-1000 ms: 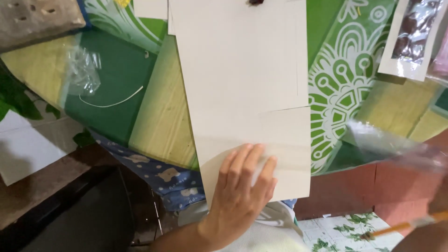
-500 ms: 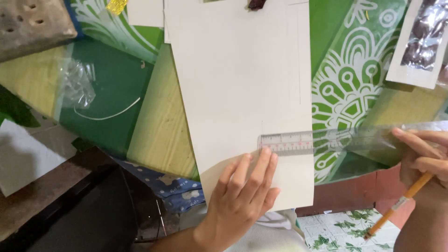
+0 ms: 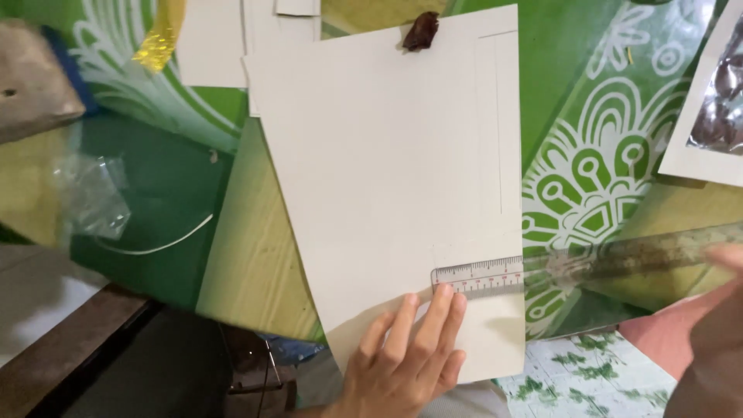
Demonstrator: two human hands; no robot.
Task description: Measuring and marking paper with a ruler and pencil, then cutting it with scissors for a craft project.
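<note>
A large white card sheet [image 3: 387,178] lies on a green patterned mat [image 3: 596,178]. My left hand [image 3: 406,356] presses flat on the sheet's near edge, fingers spread, fingertips touching the left end of a clear plastic ruler [image 3: 588,267]. The ruler lies across the sheet's lower right corner and runs off to the right. My right hand [image 3: 716,340] is at the right edge, blurred, resting on the ruler's far end; whether it holds anything is hidden. A small dark brown object [image 3: 420,32] sits on the sheet's top edge.
More white card pieces [image 3: 209,42] lie at the top, with a yellow strip [image 3: 159,35]. Crumpled clear plastic [image 3: 93,197] and a thin white wire [image 3: 155,244] lie on the left. A white-framed picture [image 3: 708,116] is at the right; a brown block [image 3: 35,85] is top left.
The ruler came in from the right and now lies across the sheet's lower corner. My left hand shifted so its fingertips meet the ruler's end. The orange pencil is no longer visible.
</note>
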